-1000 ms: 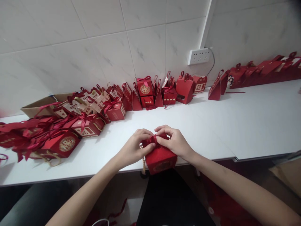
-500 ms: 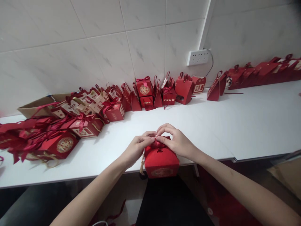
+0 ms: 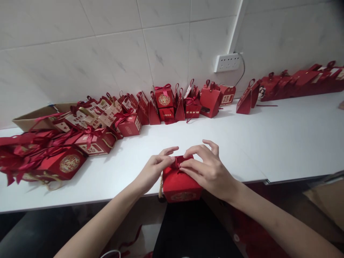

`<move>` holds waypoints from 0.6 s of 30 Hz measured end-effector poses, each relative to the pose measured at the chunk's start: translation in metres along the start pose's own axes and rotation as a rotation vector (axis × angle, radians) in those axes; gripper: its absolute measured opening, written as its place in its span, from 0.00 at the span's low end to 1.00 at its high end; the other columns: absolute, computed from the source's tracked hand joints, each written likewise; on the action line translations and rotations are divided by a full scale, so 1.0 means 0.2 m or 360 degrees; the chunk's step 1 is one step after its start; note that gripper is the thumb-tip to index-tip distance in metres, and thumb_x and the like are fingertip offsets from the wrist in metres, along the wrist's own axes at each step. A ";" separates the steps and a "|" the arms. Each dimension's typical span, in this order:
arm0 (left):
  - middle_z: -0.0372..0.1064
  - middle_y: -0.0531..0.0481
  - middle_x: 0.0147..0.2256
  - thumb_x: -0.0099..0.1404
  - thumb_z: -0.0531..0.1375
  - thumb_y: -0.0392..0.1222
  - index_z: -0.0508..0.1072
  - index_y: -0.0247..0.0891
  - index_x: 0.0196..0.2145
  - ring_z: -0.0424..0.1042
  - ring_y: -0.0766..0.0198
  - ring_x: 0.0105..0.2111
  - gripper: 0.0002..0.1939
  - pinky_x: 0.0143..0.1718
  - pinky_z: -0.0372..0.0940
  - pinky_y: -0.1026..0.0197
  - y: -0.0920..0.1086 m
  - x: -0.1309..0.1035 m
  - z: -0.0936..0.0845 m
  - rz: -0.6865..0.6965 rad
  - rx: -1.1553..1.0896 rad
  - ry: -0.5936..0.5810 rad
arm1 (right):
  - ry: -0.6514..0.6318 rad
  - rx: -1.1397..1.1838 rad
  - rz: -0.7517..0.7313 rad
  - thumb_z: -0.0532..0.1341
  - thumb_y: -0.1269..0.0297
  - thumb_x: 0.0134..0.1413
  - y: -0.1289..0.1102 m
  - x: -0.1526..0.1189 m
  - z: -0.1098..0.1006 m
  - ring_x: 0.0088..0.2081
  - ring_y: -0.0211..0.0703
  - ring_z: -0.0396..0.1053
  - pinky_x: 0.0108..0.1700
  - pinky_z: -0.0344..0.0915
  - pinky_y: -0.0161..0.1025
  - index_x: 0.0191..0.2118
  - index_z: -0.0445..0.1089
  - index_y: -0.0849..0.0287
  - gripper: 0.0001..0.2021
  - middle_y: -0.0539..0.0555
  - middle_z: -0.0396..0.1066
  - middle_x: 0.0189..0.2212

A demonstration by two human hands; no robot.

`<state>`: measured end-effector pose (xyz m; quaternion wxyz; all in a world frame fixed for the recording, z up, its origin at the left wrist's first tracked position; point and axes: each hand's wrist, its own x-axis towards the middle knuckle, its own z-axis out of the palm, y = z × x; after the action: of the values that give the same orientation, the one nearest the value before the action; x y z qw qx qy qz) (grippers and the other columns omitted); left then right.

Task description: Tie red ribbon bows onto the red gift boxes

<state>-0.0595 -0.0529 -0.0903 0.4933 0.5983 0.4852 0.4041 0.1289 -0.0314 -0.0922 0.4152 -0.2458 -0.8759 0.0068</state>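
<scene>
A red gift box [image 3: 180,186] with a rope handle [image 3: 161,186] on its left side sits at the table's front edge, right before me. Dark red ribbon [image 3: 177,162] lies on its top, between my hands. My left hand [image 3: 158,166] pinches the ribbon with thumb and index finger from the left. From the right, my right hand [image 3: 206,166] pinches the same ribbon low against the box top, its outer fingers lifted. The exact shape of the ribbon is partly hidden by my fingers.
Several red boxes with ribbon bows [image 3: 61,161] crowd the left of the white table [image 3: 236,143]. More red boxes [image 3: 165,98] stand along the tiled wall, and another row [image 3: 295,84] runs at the far right. A power socket [image 3: 228,62] is on the wall. Ribbon [image 3: 134,238] hangs below the table.
My hands were close together above the box; the right has turned and moved slightly right and down, its outer fingers lifting. The ribbon now shows between them. The view shifted slightly.
</scene>
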 end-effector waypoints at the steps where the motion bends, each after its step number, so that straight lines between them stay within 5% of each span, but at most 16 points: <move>1: 0.60 0.47 0.56 0.64 0.54 0.47 0.76 0.40 0.25 0.56 0.52 0.58 0.16 0.57 0.53 0.50 0.01 -0.01 0.00 0.0049 0.0170 0.0051 | -0.0001 -0.0032 -0.0017 0.56 0.69 0.59 0.00 0.00 0.00 0.37 0.41 0.70 0.55 0.48 0.53 0.32 0.71 0.58 0.07 0.53 0.71 0.33; 5: 0.63 0.44 0.51 0.63 0.55 0.43 0.75 0.41 0.30 0.60 0.51 0.53 0.10 0.53 0.55 0.45 0.03 -0.09 0.03 0.0395 0.1110 0.0606 | -0.0025 -0.0077 -0.0032 0.55 0.69 0.60 0.02 0.01 0.01 0.35 0.40 0.70 0.55 0.49 0.52 0.33 0.71 0.59 0.08 0.52 0.72 0.31; 8: 0.66 0.47 0.37 0.62 0.57 0.39 0.72 0.40 0.30 0.66 0.60 0.37 0.05 0.39 0.63 0.57 0.04 -0.17 0.08 0.0621 0.1385 0.0940 | -0.0050 -0.0059 -0.0042 0.55 0.70 0.60 0.02 0.01 0.02 0.34 0.39 0.70 0.54 0.51 0.53 0.33 0.71 0.59 0.08 0.53 0.72 0.30; 12: 0.61 0.52 0.31 0.63 0.55 0.37 0.68 0.39 0.30 0.61 0.70 0.24 0.04 0.25 0.60 0.66 0.02 -0.22 0.16 0.0470 0.1167 0.0965 | -0.0073 0.0021 -0.0139 0.54 0.73 0.60 0.03 0.01 0.02 0.35 0.39 0.71 0.55 0.54 0.54 0.34 0.69 0.59 0.08 0.52 0.72 0.31; 18: 0.62 0.50 0.33 0.63 0.55 0.39 0.67 0.39 0.28 0.66 0.65 0.35 0.06 0.37 0.65 0.64 -0.04 -0.21 0.21 0.0241 0.0488 0.0928 | -0.0188 0.0405 -0.0147 0.55 0.73 0.58 0.09 -0.02 -0.01 0.42 0.42 0.71 0.52 0.67 0.49 0.35 0.68 0.58 0.06 0.57 0.71 0.38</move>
<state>-0.0297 -0.1014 -0.1069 0.2065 0.5591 0.6152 0.5160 0.1388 -0.0173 -0.0975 0.3906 -0.1498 -0.9012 0.1132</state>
